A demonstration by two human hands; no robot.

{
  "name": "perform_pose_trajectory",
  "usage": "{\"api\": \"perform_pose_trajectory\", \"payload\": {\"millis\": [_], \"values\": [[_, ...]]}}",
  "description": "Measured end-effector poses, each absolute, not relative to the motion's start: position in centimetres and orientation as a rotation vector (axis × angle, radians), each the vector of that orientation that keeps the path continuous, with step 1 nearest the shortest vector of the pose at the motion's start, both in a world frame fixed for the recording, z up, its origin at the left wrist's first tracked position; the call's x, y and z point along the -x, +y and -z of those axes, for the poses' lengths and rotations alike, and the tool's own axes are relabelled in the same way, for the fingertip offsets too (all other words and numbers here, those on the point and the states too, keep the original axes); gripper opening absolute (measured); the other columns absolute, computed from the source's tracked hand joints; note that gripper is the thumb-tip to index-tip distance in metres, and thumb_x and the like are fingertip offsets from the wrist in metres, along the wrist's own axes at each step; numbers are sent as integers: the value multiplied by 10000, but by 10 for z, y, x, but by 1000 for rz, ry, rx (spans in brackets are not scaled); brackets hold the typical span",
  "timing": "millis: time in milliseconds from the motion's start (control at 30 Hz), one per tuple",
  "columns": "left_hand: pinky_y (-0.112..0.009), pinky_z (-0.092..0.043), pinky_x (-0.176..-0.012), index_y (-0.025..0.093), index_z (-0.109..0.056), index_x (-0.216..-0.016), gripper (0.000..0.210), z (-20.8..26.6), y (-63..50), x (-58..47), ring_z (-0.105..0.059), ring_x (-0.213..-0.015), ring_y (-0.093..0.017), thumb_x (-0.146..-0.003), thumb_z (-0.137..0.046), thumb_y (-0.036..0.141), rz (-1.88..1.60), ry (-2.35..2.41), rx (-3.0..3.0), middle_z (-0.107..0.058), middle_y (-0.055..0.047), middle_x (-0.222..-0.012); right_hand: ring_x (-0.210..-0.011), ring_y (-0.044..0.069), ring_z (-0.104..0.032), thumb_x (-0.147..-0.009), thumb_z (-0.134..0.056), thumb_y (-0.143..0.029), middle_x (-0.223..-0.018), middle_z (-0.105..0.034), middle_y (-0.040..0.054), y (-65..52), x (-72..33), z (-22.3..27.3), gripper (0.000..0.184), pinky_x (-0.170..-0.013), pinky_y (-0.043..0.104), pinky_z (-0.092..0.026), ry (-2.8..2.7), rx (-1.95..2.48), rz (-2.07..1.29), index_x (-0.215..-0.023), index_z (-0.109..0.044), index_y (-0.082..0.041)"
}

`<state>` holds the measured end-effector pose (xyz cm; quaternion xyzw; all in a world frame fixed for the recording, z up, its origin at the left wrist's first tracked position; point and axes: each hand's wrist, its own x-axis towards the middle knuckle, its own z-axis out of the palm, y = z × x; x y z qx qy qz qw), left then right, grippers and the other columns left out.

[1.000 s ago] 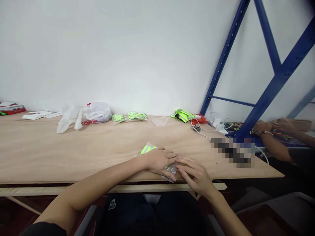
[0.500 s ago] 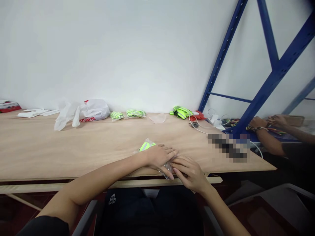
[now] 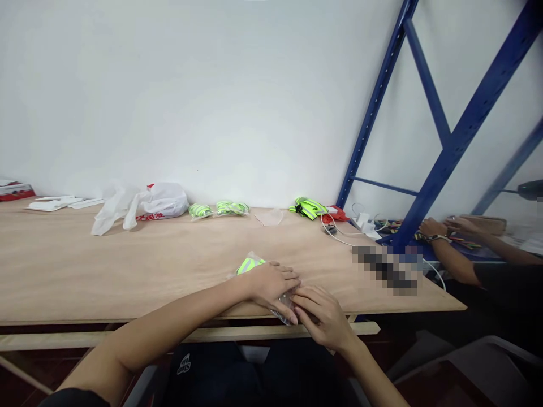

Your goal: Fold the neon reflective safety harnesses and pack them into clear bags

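Note:
A clear plastic bag (image 3: 251,263) with folded neon-yellow and silver reflective fabric inside lies at the table's front edge. My left hand (image 3: 271,285) rests flat across it, fingers stretched out, covering most of the bag. Its crumpled clear end (image 3: 283,314) shows below my left thumb. My right hand (image 3: 323,316) is closed, fingertips pinched at this clear end, close against my left fingers. The exact pinch point is partly hidden.
Along the wall lie a white carrier bag (image 3: 169,199), several bagged neon bundles (image 3: 232,208), an unbagged neon vest (image 3: 311,208) and a white cable (image 3: 339,239). A blue metal rack (image 3: 428,192) stands at right. Beyond it, another person's hands (image 3: 435,227) work among coloured items.
The view has tilted and turned slightly, so the table sits lower in the picture. Both hands stay on the plastic bag in nearly the same pose.

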<state>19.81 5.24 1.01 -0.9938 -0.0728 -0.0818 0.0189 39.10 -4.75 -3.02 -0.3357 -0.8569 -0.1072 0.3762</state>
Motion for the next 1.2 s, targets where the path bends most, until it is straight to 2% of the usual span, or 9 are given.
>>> {"api": "perform_pose_trajectory", "payload": {"millis": [167, 300, 567, 800, 933, 1033, 1100, 1200], "values": [[-454, -361, -1093, 122, -443, -1459, 897, -8, 52, -199, -489, -1347, -339, -842, -521, 768, 214, -241, 3111, -525, -201, -1458, -912, 242, -696, -889, -567, -134, -1000, -753, 87, -47, -392, 33, 292, -747, 393, -568, -2180, 815, 357, -1137, -682, -235], [-483, -327, -1117, 114, -354, -1518, 956, -6, 51, -200, -455, -1380, -346, -844, -510, 773, 186, -260, 3106, -492, -217, -1482, -923, 238, -698, -879, -580, -130, -962, -754, 71, -46, -392, 34, 274, -779, 400, -574, -2165, 776, 355, -1092, -699, -254], [-447, -359, -1081, 136, -412, -1483, 929, -10, 47, -200, -512, -1320, -345, -826, -526, 783, 182, -250, 3059, -581, -200, -1397, -848, 221, -693, -870, -572, -101, -894, -747, 59, -44, -391, 36, 228, -753, 391, -564, -2143, 742, 334, -1021, -678, -236], [-461, -332, -1102, 134, -400, -1473, 909, -10, 48, -201, -475, -1342, -340, -846, -488, 785, 220, -211, 3032, -536, -185, -1445, -749, 202, -669, -887, -553, -116, -825, -735, 52, -46, -389, 36, 173, -687, 361, -536, -2148, 800, 339, -900, -685, -227], [-486, -266, -1151, 137, -579, -1232, 777, -13, 43, -195, -532, -1233, -324, -818, -524, 793, 373, -154, 2947, -640, -170, -1252, -774, 206, -673, -881, -556, -102, -852, -738, 61, -48, -389, 34, 180, -680, 350, -529, -2149, 800, 315, -942, -688, -209], [-505, -297, -1126, 164, -629, -1029, 642, -11, 32, -185, -590, -1061, -291, -823, -550, 767, 394, -133, 2877, -666, -133, -1086, -800, 207, -674, -882, -548, -94, -878, -741, 60, -50, -388, 32, 206, -708, 354, -529, -2153, 798, 298, -978, -684, -216], [-498, -327, -1104, 186, -631, -992, 500, -7, 20, -177, -585, -1042, -273, -865, -591, 667, 410, -152, 2835, -659, -103, -1060, -795, 205, -665, -886, -539, -93, -882, -738, 59, -51, -387, 31, 209, -711, 353, -521, -2163, 813, 281, -976, -676, -223], [-473, -342, -1101, 199, -632, -974, 208, 3, 4, -167, -573, -1079, -247, -925, -629, 402, 546, -272, 2765, -657, -63, -1067, -786, 208, -649, -883, -532, -84, -863, -724, 57, -53, -384, 32, 207, -707, 354, -500, -2181, 827, 285, -985, -654, -216]]}}
